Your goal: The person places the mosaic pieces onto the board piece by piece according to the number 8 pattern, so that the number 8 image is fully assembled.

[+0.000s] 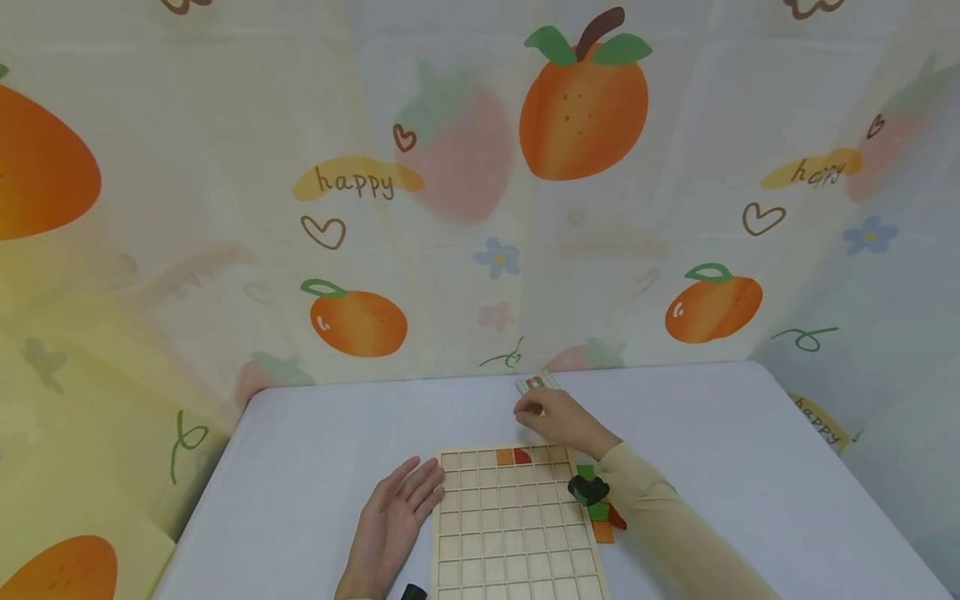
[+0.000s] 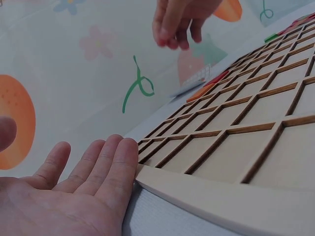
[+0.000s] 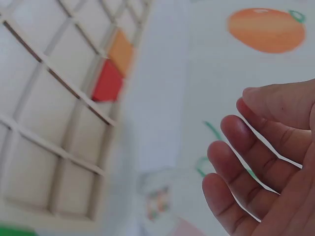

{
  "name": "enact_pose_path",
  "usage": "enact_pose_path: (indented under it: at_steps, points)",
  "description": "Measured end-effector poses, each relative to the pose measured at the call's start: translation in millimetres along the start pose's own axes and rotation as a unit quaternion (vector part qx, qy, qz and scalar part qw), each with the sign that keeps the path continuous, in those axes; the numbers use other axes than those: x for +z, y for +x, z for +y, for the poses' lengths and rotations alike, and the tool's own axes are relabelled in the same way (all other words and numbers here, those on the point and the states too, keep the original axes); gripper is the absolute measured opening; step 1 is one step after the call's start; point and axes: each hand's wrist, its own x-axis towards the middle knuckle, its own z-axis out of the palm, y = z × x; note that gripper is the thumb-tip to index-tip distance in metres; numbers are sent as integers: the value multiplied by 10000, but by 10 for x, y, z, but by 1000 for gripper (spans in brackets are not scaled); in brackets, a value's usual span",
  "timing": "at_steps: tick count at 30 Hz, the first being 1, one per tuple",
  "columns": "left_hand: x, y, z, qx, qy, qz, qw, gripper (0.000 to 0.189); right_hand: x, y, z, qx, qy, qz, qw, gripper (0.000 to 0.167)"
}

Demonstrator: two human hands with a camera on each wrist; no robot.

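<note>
A wooden grid board (image 1: pixel 491 523) lies on the white table, with an orange tile (image 1: pixel 505 457) and a red tile (image 1: pixel 522 456) side by side in its far row. Along the board's left edge, my left hand (image 1: pixel 393 518) rests palm up with straight fingers; in the left wrist view its fingertips (image 2: pixel 127 150) touch or nearly touch the frame. Beyond the far edge hovers my right hand (image 1: pixel 558 417), fingers loosely bent and nothing visible between them. Just behind it is a small patterned card (image 1: pixel 534 382), partly hidden. The right wrist view shows thumb and index finger close together.
Loose green (image 1: pixel 597 512), orange (image 1: pixel 603 533) and dark red tiles (image 1: pixel 617 517) lie against the board's right side, partly covered by the black wrist camera (image 1: pixel 588 490). A fruit-printed curtain (image 1: pixel 450 275) hangs behind the table.
</note>
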Motion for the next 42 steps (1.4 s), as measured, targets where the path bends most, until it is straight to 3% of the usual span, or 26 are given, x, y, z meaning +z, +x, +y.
enact_pose_path:
  at_steps: [8, 19, 36, 42]
  points:
    - [-8, 0, -4, 25, 21, -62, 10000, 61, -366, -223, 11, -350, -130, 314, 9988, 13]
    - [-47, -11, -2, -2, -4, -111, 9999, 62, -697, -539, 183, 2, -293, 645, 9975, 10]
    - [-33, -11, -33, -27, 29, -97, 9999, 62, -693, -1034, 587, 815, -59, 588, 9949, 18]
    - [-25, 1, -12, -7, 107, -135, 9999, 62, -691, -1158, 717, 1160, -101, 328, 9927, 20]
